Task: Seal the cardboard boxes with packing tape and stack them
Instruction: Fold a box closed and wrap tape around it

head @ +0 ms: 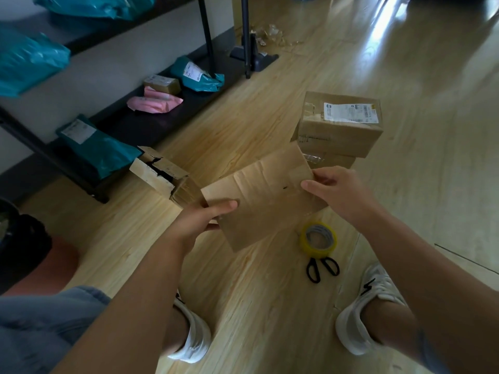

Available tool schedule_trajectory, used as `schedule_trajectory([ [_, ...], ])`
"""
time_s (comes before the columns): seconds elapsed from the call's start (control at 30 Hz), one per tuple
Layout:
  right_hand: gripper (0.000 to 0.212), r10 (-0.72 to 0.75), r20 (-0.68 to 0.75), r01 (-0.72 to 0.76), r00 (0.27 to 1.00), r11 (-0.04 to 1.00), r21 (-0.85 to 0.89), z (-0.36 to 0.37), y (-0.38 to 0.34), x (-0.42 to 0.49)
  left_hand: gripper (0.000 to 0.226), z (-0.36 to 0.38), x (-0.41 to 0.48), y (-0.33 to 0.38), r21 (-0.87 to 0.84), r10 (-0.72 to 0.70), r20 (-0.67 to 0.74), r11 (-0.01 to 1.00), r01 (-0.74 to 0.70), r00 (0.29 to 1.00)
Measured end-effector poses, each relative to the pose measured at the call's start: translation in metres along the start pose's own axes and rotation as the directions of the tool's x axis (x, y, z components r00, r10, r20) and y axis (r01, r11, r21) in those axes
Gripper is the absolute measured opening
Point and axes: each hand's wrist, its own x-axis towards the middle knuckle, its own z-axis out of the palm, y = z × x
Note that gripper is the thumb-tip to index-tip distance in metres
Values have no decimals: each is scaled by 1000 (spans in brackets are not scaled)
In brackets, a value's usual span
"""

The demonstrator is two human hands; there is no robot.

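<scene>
I hold a flattened brown cardboard box [263,197] above the wooden floor, between both hands. My left hand [201,221] grips its near left edge, thumb on top. My right hand [334,190] pinches its right edge. Beyond it, a sealed box with a white shipping label [341,124] sits stacked on a lower box [332,161]. To the left an unsealed box [164,175] lies tilted with its flaps apart. A roll of yellow packing tape [319,240] lies on the floor under my right forearm, black-handled scissors [321,267] just in front of it.
A dark low shelf [151,114] along the left wall carries teal mailer bags [199,74], a pink parcel [155,102] and a small box. Black stand legs [247,36] rise at the back, with plastic scraps beside them. My white shoes [370,306] stand near the scissors.
</scene>
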Motion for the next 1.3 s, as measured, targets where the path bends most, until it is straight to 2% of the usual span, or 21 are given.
schedule_trajectory([
  [0.03,30,21,8,-21,1000,1000,3,0,0,0,75,-1,2,0,20,9,-15,1000,-8,1000],
  [0.07,45,58,17,-58,998,998,26,2,0,0,84,-2,4,0,37,32,-33,999,-31,999],
  [0.13,74,162,24,-164,986,980,116,4,1,1,96,-3,8,1,75,114,-37,991,-111,993],
  [0.17,78,204,29,-206,978,967,147,6,2,1,100,-3,11,2,98,153,-31,984,-150,988],
  [0.23,72,258,46,-262,965,957,127,9,5,1,105,-3,13,4,165,177,-41,972,-168,983],
  [0.3,62,290,79,-297,954,951,84,12,11,2,107,-1,12,6,231,149,-81,965,-127,986],
  [0.37,54,315,130,-326,940,942,83,13,17,3,102,2,10,5,223,103,-96,972,-79,990],
  [0.43,42,289,177,-308,941,948,85,11,19,1,81,3,6,7,146,64,-105,988,-48,992],
  [0.53,24,210,175,-236,962,962,140,7,26,1,46,4,5,9,67,39,-208,997,-25,977],
  [0.67,54,122,152,-146,981,977,154,10,31,0,37,7,9,1,-95,-57,-313,995,28,948],
  [0.73,54,95,135,-114,986,983,141,11,30,-1,30,7,12,-4,-160,-83,-313,987,33,946],
  [0.8,43,82,144,-103,986,984,147,10,28,-2,24,6,14,-7,-203,-92,-297,979,32,950],
  [0.93,22,86,216,-129,973,973,190,9,24,-3,27,5,14,-9,-240,-83,-262,971,19,962],
  [1.07,12,86,232,-156,969,941,301,12,26,-1,31,4,12,-11,-249,-49,-227,969,-9,973],
  [1.2,30,62,226,-148,972,909,389,13,29,0,42,5,11,-10,-238,-19,-236,970,-39,972],
  [1.3,26,54,204,-142,977,885,444,13,29,1,42,10,10,-5,-231,17,-247,970,-76,969],
])
